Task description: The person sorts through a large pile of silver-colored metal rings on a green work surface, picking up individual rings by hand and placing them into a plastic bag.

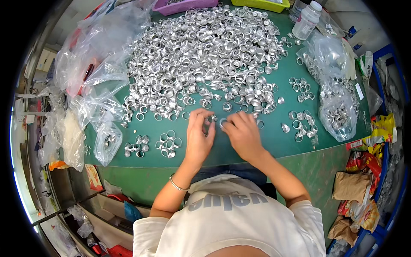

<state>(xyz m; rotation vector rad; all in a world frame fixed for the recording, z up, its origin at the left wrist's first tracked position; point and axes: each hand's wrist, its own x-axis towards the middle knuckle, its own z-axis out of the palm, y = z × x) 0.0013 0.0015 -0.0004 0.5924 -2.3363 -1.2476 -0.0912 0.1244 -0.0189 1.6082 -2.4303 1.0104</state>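
Observation:
A wide heap of silver-coloured metal rings (201, 51) covers the middle and back of the green table (274, 147). At its near edge, my left hand (199, 135) pinches a small ring (213, 118) between thumb and fingers. Just to the right, my right hand (245, 136) has its fingertips closed on another ring (222, 123), slightly blurred. The two hands are close together but apart. Small groups of rings lie left of my left hand, one group (168, 143) nearest to it. More groups (303, 125) lie right of my right hand.
Clear plastic bags (102, 55) bulge along the left side; a bag of rings (338, 113) lies at the right. A purple tray (186, 6), a yellow-green tray (261, 4) and a white bottle (307, 21) stand at the back. Blue shelving (391, 171) with packets stands at right.

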